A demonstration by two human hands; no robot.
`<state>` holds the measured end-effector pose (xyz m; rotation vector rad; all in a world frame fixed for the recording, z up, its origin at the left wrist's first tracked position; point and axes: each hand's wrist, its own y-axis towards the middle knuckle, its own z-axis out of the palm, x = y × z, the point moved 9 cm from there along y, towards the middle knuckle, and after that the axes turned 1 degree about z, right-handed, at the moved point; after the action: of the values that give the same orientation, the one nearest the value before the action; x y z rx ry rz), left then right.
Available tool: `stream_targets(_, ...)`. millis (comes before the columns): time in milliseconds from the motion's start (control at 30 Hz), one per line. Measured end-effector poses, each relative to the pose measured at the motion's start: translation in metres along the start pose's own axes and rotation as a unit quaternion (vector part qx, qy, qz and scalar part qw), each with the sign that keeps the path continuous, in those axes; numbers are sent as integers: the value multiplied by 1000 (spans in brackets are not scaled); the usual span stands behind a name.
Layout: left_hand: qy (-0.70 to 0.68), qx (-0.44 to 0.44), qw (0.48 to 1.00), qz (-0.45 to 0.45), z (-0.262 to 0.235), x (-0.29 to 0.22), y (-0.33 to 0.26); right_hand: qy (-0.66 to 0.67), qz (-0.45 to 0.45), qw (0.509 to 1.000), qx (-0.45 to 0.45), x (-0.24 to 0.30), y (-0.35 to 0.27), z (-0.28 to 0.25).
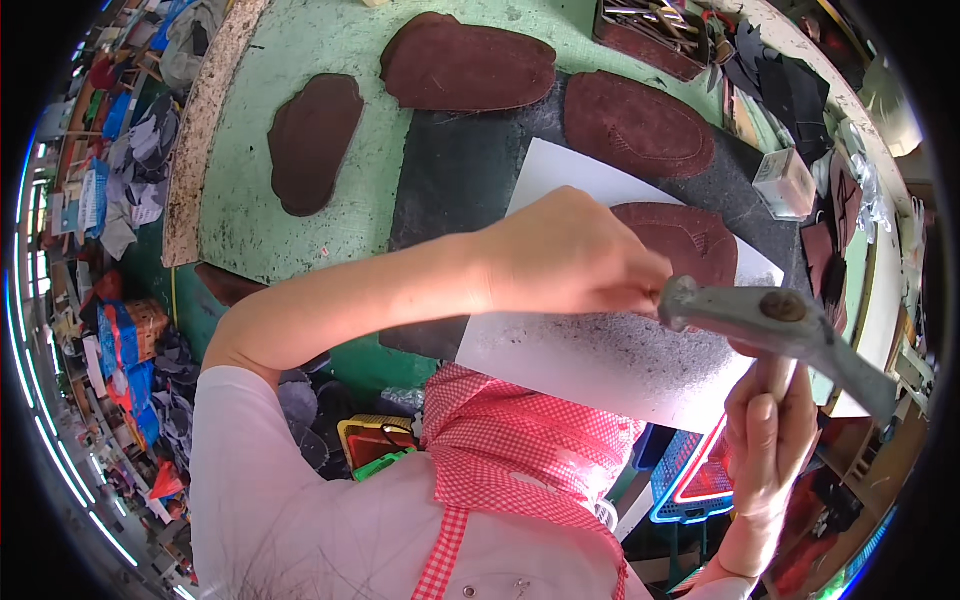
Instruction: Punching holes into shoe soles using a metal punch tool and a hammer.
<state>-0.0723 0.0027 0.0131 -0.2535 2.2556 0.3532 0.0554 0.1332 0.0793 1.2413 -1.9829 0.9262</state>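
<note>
My right hand (770,430) is wrapped round the handle of a hammer (735,308), its grey metal head raised in front of the white sheet. Over that sheet (545,355), my left hand (575,255) is closed, thumb and fingers pressed together beside the hammer's face. Whatever it pinches is hidden behind the fingers and the hammer head. A dark brown leather piece (690,238) with a curved line of marks lies on the sheet, partly covered by my left hand. Black specks are scattered across the sheet's near part.
Brown cut leather pieces lie beyond: one at left (316,145), one at the back (468,65), one at right (640,125). Beneath is a black mat (445,170) on a green tabletop (240,200). A tool box (650,45) and a small clear box (785,185) stand right.
</note>
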Motion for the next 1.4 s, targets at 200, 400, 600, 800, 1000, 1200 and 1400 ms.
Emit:
stream_targets(200,-158,-25,987,-2,-1,16,2,225,-49,953,195,-8,5,-16)
stream_targets(400,8,14,1000,17,-3,1,-6,59,-55,996,33,0,2,18)
stream_targets(600,-193,26,979,-57,-6,17,1,126,-75,989,-21,13,-4,-7)
stream_targets(800,-122,2,992,-12,-9,18,-5,157,-122,980,-26,18,-2,-8)
stream_targets(1000,-46,-52,995,66,-15,-8,-14,-103,-127,984,68,18,6,14)
stream_targets(1200,-349,28,919,-181,10,33,8,-11,57,998,-11,-51,-2,-14)
stream_targets(1400,-155,-229,961,24,-39,14,106,-71,-40,996,28,-52,-1,4)
